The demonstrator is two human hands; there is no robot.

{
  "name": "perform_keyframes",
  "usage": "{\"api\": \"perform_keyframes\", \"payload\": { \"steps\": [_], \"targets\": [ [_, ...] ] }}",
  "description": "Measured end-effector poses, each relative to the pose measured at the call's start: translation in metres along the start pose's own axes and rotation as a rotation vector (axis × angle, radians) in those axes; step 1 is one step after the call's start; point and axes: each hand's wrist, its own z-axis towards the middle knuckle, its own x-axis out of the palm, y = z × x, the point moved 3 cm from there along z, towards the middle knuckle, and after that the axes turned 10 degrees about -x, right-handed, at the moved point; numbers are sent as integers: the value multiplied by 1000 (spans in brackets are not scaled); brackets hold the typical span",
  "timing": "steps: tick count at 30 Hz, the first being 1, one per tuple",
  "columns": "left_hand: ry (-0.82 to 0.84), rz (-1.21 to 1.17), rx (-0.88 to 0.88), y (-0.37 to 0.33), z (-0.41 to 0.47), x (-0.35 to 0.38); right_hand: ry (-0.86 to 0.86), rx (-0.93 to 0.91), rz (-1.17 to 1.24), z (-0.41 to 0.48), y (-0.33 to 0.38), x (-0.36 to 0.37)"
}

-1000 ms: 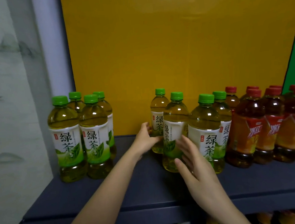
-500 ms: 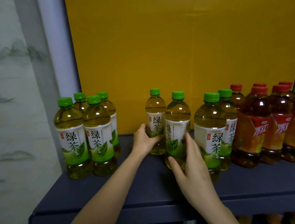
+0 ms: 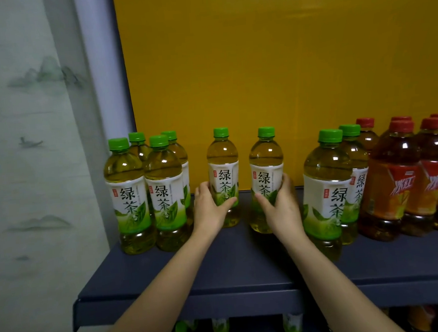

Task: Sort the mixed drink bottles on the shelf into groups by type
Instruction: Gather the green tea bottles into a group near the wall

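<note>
**Two bottles in hand, tight neighbours on both sides**

Your left hand (image 3: 211, 209) is curled round the lower label of the left-held green tea bottle (image 3: 222, 160), thumb across the front. Your right hand (image 3: 281, 209) wraps the right-held green tea bottle (image 3: 266, 159) the same way. Both bottles are upright at the middle of the shelf (image 3: 247, 273), toward its back edge and apart from each other. I cannot tell whether their bases rest on the shelf or sit just off it, because your hands and the shadow hide that.

The first risk is on your left. The group of four green tea bottles (image 3: 128, 199) stands at the left end, and your knuckles are just beside the nearest one. If you bring a bottle in fast, it will probably shunt that tall, narrow group toward the left edge.

The second risk is your right forearm. It passes just beside the pair of green tea bottles (image 3: 328, 183), whose front bottle stands nearest the front edge. An outward swing of that arm could tip it off the shelf, or back into the red-capped iced tea bottles (image 3: 397, 178) packed at the right end.

Your grips are also low on full bottles with smooth labels, so a quick lift may let the tops lean or the bottles slip.
</note>
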Motion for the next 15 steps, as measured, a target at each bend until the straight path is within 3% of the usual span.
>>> {"api": "perform_keyframes", "payload": {
  "steps": [15],
  "targets": [
    [-163, 53, 0, -4, -14, -3, 82, 57, 352, 29, -12, 30]
  ]
}}
